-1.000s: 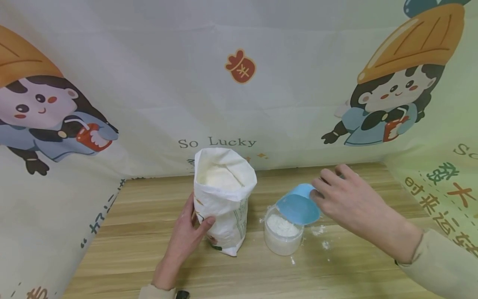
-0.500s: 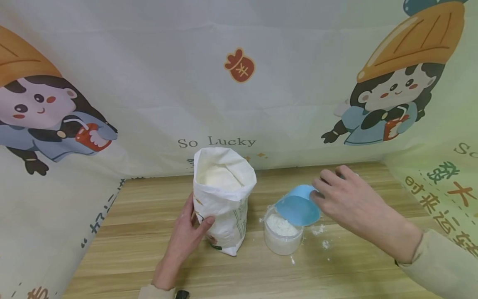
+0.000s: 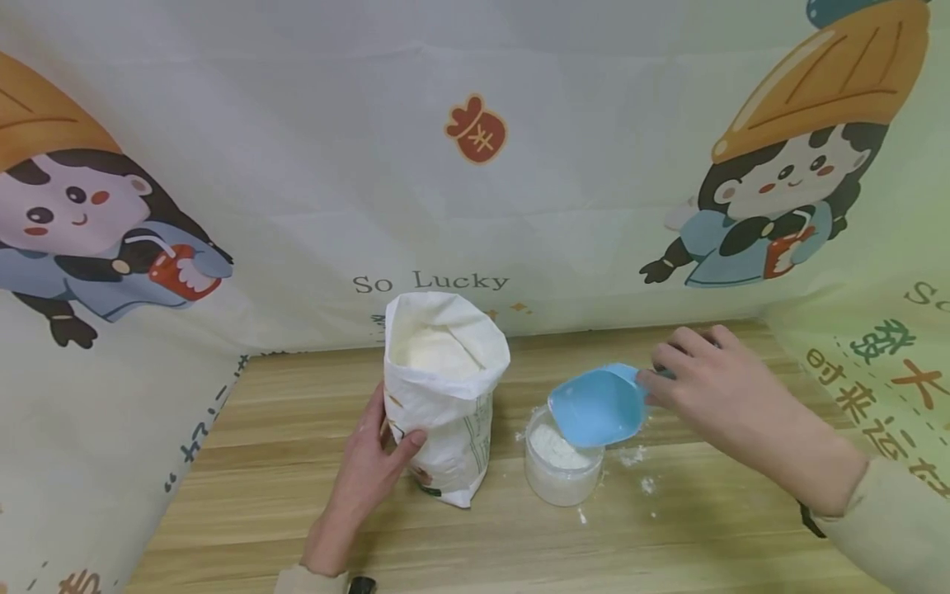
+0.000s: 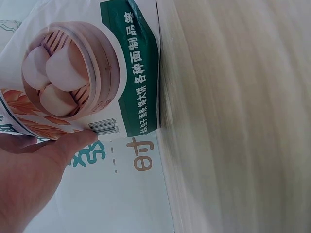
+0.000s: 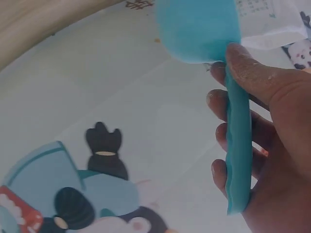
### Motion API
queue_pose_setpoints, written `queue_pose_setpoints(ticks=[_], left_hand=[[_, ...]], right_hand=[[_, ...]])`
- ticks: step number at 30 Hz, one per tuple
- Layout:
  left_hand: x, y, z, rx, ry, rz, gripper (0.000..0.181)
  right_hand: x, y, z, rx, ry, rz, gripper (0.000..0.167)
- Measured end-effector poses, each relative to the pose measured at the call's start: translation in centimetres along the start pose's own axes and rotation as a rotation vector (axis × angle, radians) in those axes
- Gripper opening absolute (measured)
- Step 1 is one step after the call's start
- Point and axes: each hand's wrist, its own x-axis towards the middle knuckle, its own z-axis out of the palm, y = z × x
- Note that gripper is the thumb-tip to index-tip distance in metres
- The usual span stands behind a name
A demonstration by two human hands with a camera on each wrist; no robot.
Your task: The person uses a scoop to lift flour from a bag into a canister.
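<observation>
My left hand [image 3: 382,458] holds the side of an upright white paper bag of flour [image 3: 453,421], its thumb on the front. Pale flour shows through the bag's wide mouth. In the left wrist view, steamed buns and a green strip are printed on the bag [image 4: 141,77]. With my right hand [image 3: 720,396] I grip a blue scoop [image 3: 599,406] over a clear round jar [image 3: 564,487]. White flour [image 3: 557,447] fills much of the jar. The scoop's bowl hides the jar's far right rim. In the right wrist view, the fingers wrap around the scoop's handle [image 5: 238,145].
Spilled flour [image 3: 633,455] dots the wooden tabletop [image 3: 460,553] around the jar. A printed cloth [image 3: 334,165] with cartoon figures stands behind the table and along both sides.
My right hand has moved a little to the right and turned the scoop, so more of the inside of its bowl shows. My left hand, the bag and the jar look unmoved.
</observation>
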Motion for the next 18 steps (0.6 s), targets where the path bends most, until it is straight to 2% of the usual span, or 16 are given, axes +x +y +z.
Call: queue_pose_setpoints(ticks=[5,9,11,12,17,18], left_hand=[[0.0,0.1,-0.1,0.005,-0.002,-0.002,0.089],[0.0,0.2,-0.1,0.005,-0.004,-0.008,0.089],[0.0,0.2,-0.1,0.002,-0.005,-0.011,0.089],[0.0,0.2,-0.1,0.001,-0.005,-0.013,0.089],[0.0,0.1,-0.2,-0.003,-0.005,-0.009,0.090],[0.0,0.1,-0.2,-0.005,-0.006,-0.007,0.090]], right_hand=[[-1.7,1.2,1.2,0.098,0.053,0.072,0.029],[-3.0,1.8,2.0,0.184,0.067,0.166,0.071],[-3.6,1.9,2.4,0.227,0.054,0.205,0.077],[-3.9,1.9,2.7,0.251,0.043,0.219,0.066],[-5.8,1.9,4.5,0.357,0.041,0.279,0.044],[-6.1,1.7,4.8,0.374,0.046,0.290,0.032]])
